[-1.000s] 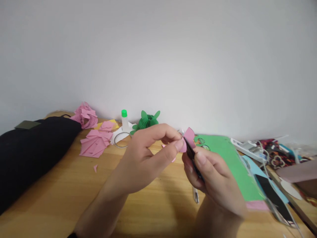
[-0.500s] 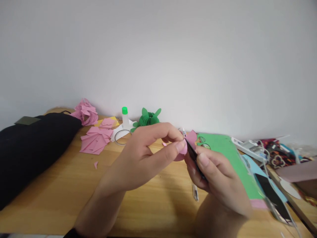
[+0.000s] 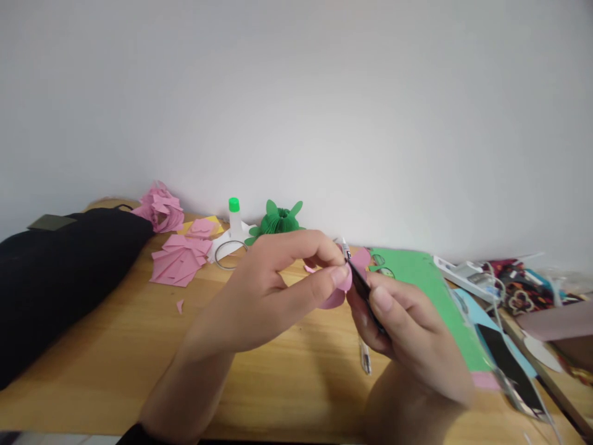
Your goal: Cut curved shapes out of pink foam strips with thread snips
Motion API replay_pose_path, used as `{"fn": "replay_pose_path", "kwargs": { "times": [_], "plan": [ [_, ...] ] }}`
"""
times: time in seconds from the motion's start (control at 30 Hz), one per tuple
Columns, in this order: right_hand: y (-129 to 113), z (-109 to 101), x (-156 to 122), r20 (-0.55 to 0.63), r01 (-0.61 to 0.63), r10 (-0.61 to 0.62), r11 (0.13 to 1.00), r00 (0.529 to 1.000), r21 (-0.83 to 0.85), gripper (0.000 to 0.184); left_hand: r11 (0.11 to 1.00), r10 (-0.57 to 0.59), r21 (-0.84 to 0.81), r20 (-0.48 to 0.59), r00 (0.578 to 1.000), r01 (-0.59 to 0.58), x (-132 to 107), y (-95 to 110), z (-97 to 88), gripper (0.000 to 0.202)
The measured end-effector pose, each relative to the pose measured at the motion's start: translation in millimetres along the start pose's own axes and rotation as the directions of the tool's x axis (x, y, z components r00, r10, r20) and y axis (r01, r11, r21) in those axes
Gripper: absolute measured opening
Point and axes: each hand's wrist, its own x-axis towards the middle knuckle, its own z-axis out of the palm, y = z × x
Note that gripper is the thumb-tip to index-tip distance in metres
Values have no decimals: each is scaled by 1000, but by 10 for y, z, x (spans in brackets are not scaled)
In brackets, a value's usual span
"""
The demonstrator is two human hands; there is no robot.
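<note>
My left hand (image 3: 269,290) is closed in a pinch, thumb and forefinger on a pink paper piece with rounded, petal-like lobes (image 3: 333,300). My right hand (image 3: 412,337) is wrapped round a slim black pointed tool (image 3: 360,285). The tool's tip meets the pink paper right beside my left fingertips. Another pink lobe shows behind the tool, and my fingers hide part of the paper. Both hands are held above the wooden table (image 3: 278,383). Beneath them lies a clear pen (image 3: 365,360), its middle hidden by my right hand.
Pink folded papers (image 3: 180,261), a pink paper ball (image 3: 160,209), a glue stick (image 3: 235,219), a ring (image 3: 230,254) and a green pleated paper shape (image 3: 280,221) stand at the back. A black bag (image 3: 69,272) lies left. Green sheets (image 3: 417,284) and a power strip (image 3: 466,275) lie right.
The pink paper has turned slightly between my fingers, its lower lobe showing a bit further left. Both hands keep almost the same place and grip.
</note>
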Motion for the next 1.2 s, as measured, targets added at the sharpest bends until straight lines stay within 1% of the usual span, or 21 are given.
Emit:
{"fn": "replay_pose_path", "kwargs": {
  "times": [0.47, 0.67, 0.77, 0.83, 0.9, 0.97, 1.0, 1.03, 1.13, 1.2],
  "plan": [
    [28, -30, -19, -10, -30, 30, 999, 999, 12, 41, 998, 25, -51, -2, 1000, -25, 0, -22, 9, 17],
    [54, -41, -22, -60, -13, 14, 1000, 998, 23, 41, 999, 40, 4, -67, 997, -40, 16, -74, 35, 18],
    [77, -49, -39, -79, -29, 34, 998, 996, 63, 40, 999, 33, 21, -101, 994, -31, 15, -126, 50, 20],
    [91, -53, -37, -145, -13, 31, 992, 989, 125, 41, 1000, 10, 11, -123, 992, -8, 16, -153, 57, 20],
    [100, -52, -19, -266, 49, -3, 984, 964, 169, 46, 1000, -6, 1, -135, 991, 6, 22, -165, 63, 21],
    [101, -46, 3, -372, 107, -42, 982, 927, 157, 47, 1000, -12, 7, -136, 991, 13, 33, -164, 68, 20],
    [99, -43, 13, -404, 111, -50, 985, 913, 131, 44, 1000, -15, 11, -136, 991, 17, 38, -162, 70, 20],
    [96, -40, 21, -422, 104, -55, 990, 905, 94, 40, 1000, -22, 12, -134, 991, 24, 43, -160, 73, 19],
    [91, -35, 38, -432, 36, -50, 999, 900, -41, 22, 999, -26, 17, -145, 989, 29, 51, -165, 79, 20],
    [91, -29, 51, -429, 1, -45, 995, 902, -104, 17, 999, -18, 30, -155, 988, 23, 51, -175, 86, 21]
  ]
}}
